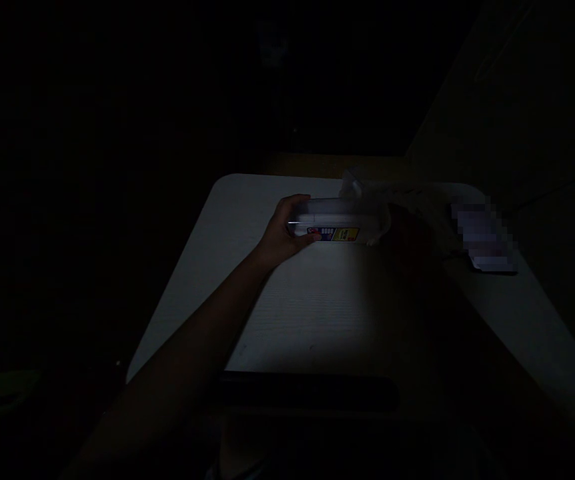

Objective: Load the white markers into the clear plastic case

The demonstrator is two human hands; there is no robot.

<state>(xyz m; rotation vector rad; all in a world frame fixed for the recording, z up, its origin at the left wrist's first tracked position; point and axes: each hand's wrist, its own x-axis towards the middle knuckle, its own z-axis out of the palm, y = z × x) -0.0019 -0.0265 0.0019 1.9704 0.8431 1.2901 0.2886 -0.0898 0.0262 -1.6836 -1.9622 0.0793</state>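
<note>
My left hand [287, 230] is closed round the left end of a clear plastic box [337, 208], with the thumb on its front and the fingers behind. Along the front of the box runs a printed label [335, 234] in yellow, blue and red; its text is too small to read. Crumpled clear film [351, 184] sticks up behind the box, and more lies at its right end. My right hand [407, 233] is beside that right end, in deep shadow. Its fingers cannot be made out, nor whether they touch the film.
Under the box is a white table [307, 307] with rounded corners and a dark strip [307, 392] along its near edge. On the right side lies a phone-like device [487, 240] with a blurred, lit screen. A green thing [0, 390] shows at lower left. Darkness hides the surroundings.
</note>
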